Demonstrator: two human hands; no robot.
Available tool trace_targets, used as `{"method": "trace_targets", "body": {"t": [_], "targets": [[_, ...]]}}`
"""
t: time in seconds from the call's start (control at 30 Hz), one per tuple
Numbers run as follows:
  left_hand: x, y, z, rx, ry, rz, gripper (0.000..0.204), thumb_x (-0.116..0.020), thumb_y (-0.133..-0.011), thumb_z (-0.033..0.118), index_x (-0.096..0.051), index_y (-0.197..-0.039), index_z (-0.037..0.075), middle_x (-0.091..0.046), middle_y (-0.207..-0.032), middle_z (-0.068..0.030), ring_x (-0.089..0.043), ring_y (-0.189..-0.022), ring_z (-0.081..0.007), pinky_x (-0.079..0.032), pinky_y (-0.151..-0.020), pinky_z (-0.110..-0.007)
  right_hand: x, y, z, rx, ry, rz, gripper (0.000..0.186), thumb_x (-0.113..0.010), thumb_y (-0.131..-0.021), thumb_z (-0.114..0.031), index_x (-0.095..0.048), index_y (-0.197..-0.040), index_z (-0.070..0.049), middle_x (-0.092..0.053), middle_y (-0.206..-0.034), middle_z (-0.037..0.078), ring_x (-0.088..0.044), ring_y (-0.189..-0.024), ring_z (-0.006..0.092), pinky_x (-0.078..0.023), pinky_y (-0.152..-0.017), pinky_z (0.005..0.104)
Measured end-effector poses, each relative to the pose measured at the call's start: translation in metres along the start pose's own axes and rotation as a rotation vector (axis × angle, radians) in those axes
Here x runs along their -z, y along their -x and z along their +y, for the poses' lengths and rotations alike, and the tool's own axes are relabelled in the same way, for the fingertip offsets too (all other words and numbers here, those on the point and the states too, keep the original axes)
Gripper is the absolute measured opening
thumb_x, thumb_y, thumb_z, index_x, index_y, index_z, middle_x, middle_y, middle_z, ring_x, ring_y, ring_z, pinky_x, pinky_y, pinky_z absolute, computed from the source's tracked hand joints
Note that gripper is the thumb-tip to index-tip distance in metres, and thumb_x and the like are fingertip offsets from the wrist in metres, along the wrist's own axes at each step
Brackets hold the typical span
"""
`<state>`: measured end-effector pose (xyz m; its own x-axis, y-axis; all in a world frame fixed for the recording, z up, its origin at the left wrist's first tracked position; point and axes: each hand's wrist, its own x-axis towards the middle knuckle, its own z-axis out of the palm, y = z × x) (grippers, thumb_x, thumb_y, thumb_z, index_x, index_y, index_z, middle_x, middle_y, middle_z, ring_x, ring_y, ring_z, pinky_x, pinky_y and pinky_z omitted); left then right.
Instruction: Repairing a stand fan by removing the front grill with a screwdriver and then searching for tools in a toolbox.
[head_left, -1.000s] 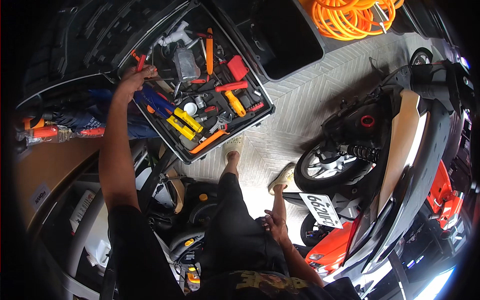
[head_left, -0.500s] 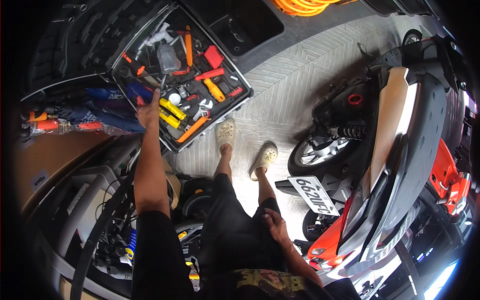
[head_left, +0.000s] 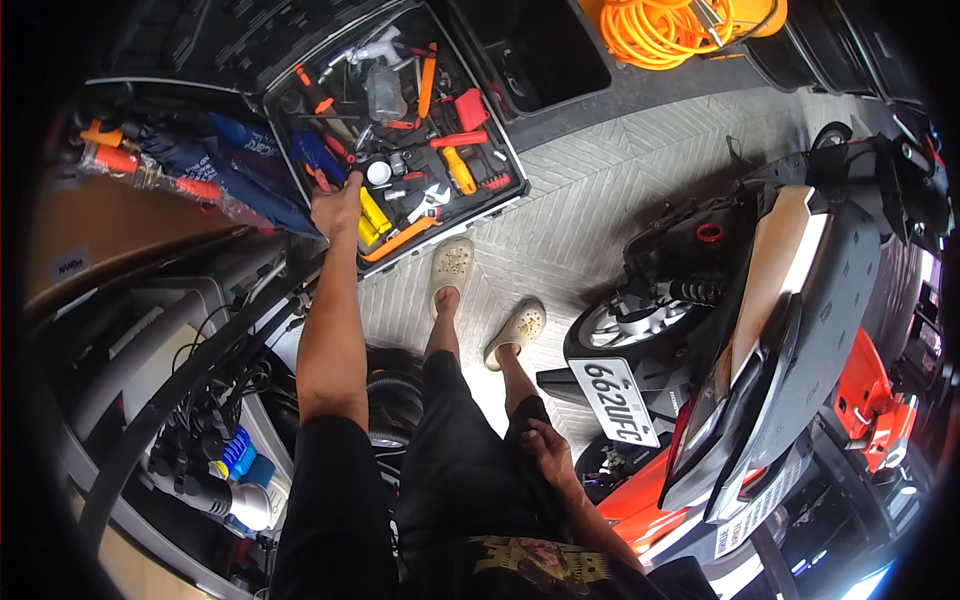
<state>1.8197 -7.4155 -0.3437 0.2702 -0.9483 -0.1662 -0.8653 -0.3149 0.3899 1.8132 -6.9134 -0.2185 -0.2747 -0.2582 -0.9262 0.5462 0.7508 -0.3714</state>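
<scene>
My left hand [head_left: 336,207] reaches over the near left edge of an open tool case [head_left: 515,185]. Its fingers are bent down among the tools, and what they grip is hidden. Beside them lie a yellow-handled tool [head_left: 374,212], a blue item [head_left: 318,158] and a round white piece [head_left: 378,173]. An adjustable wrench [head_left: 432,198], an orange-handled tool [head_left: 402,240] and a yellow-orange screwdriver [head_left: 458,171] sit further right. My right hand [head_left: 550,452] rests on my thigh with its fingers curled in and nothing visible in it.
A motorcycle [head_left: 790,300] with a red and black body stands at the right. Coiled orange hose [head_left: 655,35] lies at the top. Left of me is a grey-framed cart [head_left: 90,410] with cables. Wrapped dark-blue items [head_left: 215,165] lie beside the case.
The view has shifted, so the case appears further right and higher. My left hand stays at its left edge, its fingers now bent lower. The right hand remains on my thigh.
</scene>
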Motion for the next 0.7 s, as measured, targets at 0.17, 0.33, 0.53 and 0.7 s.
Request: {"method": "trace_targets", "body": {"t": [0.17,0.33,0.53,0.7], "targets": [[0.019,0.002,0.008,-0.123,0.168,-0.144,0.053,-0.073,-0.057,0.046,-0.061,-0.085,0.003,-0.065,-0.077,-0.0147,-0.063,-0.078,-0.033,-0.048,-0.073,-0.04,0.009,-0.001,-0.002,-0.031,-0.033,-0.002,0.037,-0.052,-0.091,-0.022,-0.052,-0.121,0.0,-0.064,-0.092,0.009,-0.061,-0.077,0.0122,-0.049,-0.071,0.0245],[0.015,-0.034,0.066,-0.217,0.018,-0.237,0.064,-0.07,-0.056,0.054,-0.065,-0.094,0.003,-0.064,-0.091,-0.0189,-0.062,-0.089,-0.033,-0.048,-0.078,-0.041,0.001,0.001,0.002,-0.048,-0.025,-0.016,0.037,-0.051,-0.091,-0.024,-0.051,-0.121,-0.001,-0.064,-0.092,0.01,-0.061,-0.077,0.0131,-0.05,-0.07,0.0251],[-0.028,-0.075,0.092,-0.199,-0.171,-0.235,0.071,-0.067,-0.057,0.06,-0.065,-0.097,0.001,-0.062,-0.106,-0.0184,-0.059,-0.101,-0.033,-0.047,-0.086,-0.039,-0.009,-0.001,0.003,-0.064,-0.095,0.011,0.04,-0.052,-0.092,-0.028,-0.051,-0.121,0.0,-0.064,-0.094,0.011,-0.061,-0.076,0.0136,-0.05,-0.069,0.0254],[-0.026,-0.087,0.076,-0.329,-0.139,-0.269,0.074,-0.059,-0.061,0.07,-0.067,-0.093,0.003,-0.064,-0.1,-0.02,-0.06,-0.099,-0.033,-0.046,-0.084,-0.04,-0.016,0.006,0.01,-0.012,-0.086,0.029,0.043,-0.051,-0.092,-0.028,-0.049,-0.122,0.003,-0.064,-0.094,0.011,-0.061,-0.075,0.0142,-0.049,-0.067,0.0244]]}}
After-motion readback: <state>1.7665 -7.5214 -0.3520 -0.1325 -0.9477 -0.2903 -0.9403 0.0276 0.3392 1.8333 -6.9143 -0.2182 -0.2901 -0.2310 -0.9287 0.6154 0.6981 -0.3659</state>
